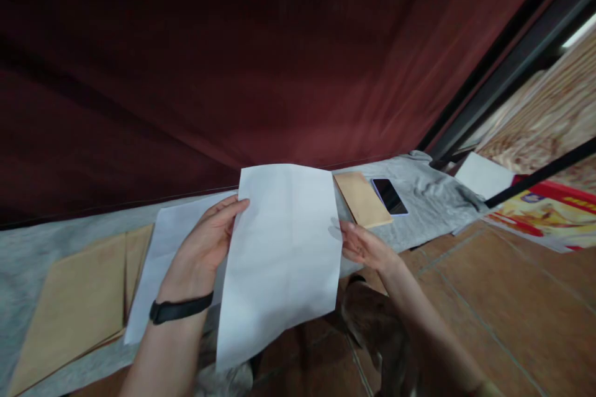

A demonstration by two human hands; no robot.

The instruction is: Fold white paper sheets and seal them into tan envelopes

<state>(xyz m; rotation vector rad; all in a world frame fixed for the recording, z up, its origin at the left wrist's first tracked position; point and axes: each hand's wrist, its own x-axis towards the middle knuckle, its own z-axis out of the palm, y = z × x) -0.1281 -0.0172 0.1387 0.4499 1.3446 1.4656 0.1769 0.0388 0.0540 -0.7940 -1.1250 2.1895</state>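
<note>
White sheet (284, 267): held between both hands, over gray cloth (431, 198)
Left hand (209, 236): gripping sheet's left edge
Right hand (365, 244): grasping its right edge
Left: brown envelopes (86, 291), white paper (171, 236)
Right: brown envelope (365, 200), phone (390, 196) just beside

One phone (390, 196), two-plus sheets (284, 254), three-plus envelopes (88, 291)

Can read nothing with certainty. Printed on the red-and-yellow packaging (554, 223) at far right, in yellow lettering (580, 198) over a red band, but blurred and running out of view. Marked there too with a blue emblem (532, 197), likewise too small to make out.
</note>
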